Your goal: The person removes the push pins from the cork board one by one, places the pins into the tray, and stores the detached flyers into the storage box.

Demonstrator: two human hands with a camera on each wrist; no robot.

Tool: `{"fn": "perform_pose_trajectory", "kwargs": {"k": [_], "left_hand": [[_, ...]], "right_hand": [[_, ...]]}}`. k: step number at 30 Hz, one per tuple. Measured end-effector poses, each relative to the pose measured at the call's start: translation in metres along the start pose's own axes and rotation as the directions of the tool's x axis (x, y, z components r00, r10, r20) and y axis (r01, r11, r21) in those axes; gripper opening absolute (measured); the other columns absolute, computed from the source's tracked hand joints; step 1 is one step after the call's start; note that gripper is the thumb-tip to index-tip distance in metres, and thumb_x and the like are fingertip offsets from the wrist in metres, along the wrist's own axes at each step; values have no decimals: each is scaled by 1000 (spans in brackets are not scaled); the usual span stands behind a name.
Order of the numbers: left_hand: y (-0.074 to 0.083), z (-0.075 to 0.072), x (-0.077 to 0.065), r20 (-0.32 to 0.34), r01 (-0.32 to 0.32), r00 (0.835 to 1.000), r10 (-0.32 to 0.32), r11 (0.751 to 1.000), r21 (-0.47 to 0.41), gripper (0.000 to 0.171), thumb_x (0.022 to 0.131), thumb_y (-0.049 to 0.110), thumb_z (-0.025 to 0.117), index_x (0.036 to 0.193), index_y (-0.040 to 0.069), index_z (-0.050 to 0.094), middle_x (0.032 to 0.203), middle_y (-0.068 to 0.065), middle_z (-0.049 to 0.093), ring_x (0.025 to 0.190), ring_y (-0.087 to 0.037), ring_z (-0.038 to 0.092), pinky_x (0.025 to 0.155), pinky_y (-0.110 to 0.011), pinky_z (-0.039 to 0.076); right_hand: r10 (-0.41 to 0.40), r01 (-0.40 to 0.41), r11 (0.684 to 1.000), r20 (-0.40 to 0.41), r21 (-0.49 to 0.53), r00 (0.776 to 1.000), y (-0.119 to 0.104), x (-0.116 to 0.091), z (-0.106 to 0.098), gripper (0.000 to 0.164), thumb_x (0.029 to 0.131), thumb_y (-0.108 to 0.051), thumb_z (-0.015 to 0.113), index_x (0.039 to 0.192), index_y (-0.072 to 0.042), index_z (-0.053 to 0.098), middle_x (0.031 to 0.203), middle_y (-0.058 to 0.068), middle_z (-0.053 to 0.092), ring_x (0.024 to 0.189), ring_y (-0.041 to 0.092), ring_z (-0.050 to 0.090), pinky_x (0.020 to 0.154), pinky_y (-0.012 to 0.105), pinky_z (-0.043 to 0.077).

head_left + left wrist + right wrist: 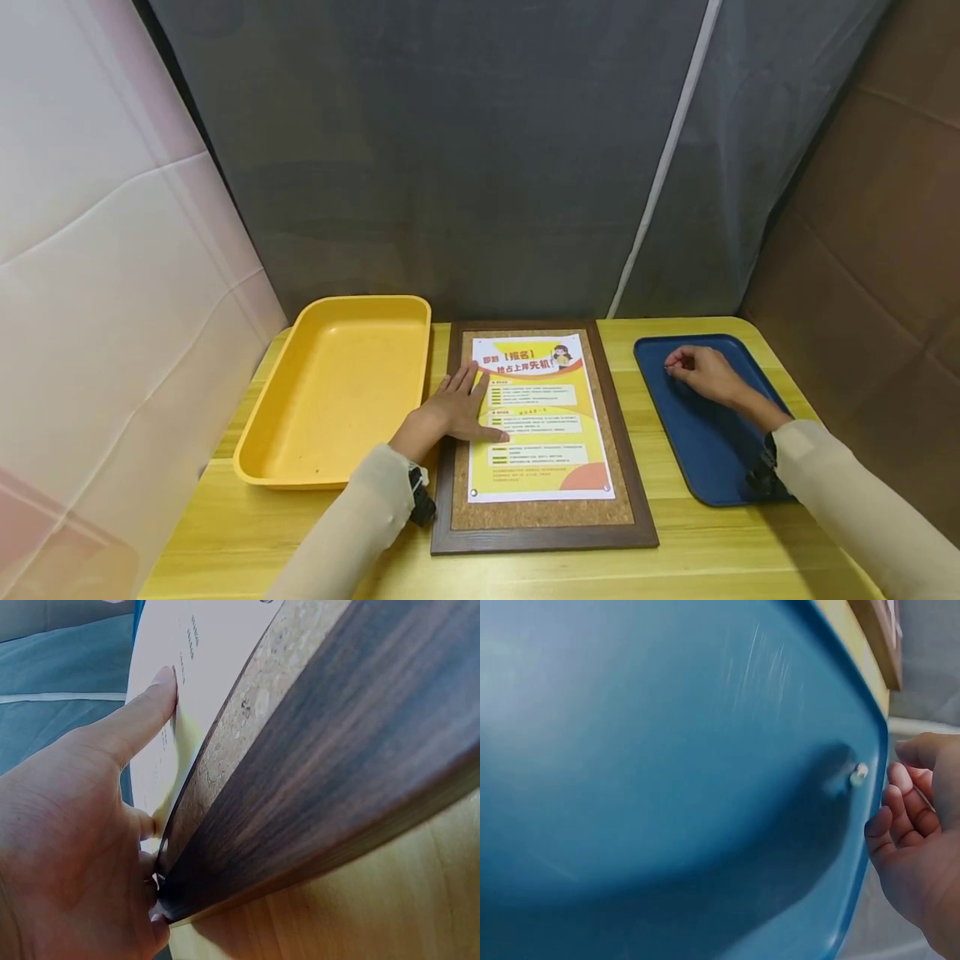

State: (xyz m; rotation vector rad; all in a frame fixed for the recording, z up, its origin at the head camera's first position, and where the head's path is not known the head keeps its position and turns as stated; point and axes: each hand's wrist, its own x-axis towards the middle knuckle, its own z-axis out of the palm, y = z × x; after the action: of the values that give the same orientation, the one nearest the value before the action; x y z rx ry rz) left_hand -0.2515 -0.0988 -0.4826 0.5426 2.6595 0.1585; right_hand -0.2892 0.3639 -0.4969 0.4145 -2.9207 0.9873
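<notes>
My left hand (455,408) lies with fingers spread on a yellow and white printed sheet (536,475), over the left side of a cork board (540,518) with a dark wooden frame. In the left wrist view the thumb rests on the sheet while the other fingers are partly hidden at the frame. Above the far end of a blue tray (705,450) is my right hand (705,373), fingers bent and thumb near the index fingertip. I cannot tell whether it holds something small. A small pale pushpin-like piece (859,775) shows on the tray beside these fingertips.
On the left of the board stands a yellow tray (345,392) with raised walls. Everything sits on a light wooden table (247,533). Dark grey fabric (450,167) hangs behind, with a pale panel (112,292) at the left and a brown one (885,250) at the right.
</notes>
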Motion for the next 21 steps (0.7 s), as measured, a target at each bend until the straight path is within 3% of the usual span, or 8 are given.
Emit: {"fn": "perform_pose_trajectory", "kwargs": {"k": [4,12,21], "left_hand": [[2,-1,-3,-24,-1,1000,2,1000,10,118,90,74,65,171,6,11,178,-19,0,165,-35,1,131,-54,9],[2,3,-2,-13,-10,1000,10,1000,12,119,91,74,64,171,7,8,178,-18,-3,165,-35,-2,132,-54,5],[2,-1,-3,-24,-3,1000,3,1000,17,119,90,75,64,171,7,9,178,-18,-2,165,-35,-1,132,-54,7]], "right_hand": [[-48,48,999,10,-4,999,-13,-1,3,8,101,-6,70,104,1,72,90,7,69,74,12,57,65,26,47],[-123,123,992,52,2,991,-30,-5,10,6,100,-4,72,103,0,74,91,4,70,79,13,60,67,27,50],[-223,222,975,115,26,968,-53,-9,18,6,97,0,74,102,2,74,91,2,71,81,8,62,70,26,52]]}}
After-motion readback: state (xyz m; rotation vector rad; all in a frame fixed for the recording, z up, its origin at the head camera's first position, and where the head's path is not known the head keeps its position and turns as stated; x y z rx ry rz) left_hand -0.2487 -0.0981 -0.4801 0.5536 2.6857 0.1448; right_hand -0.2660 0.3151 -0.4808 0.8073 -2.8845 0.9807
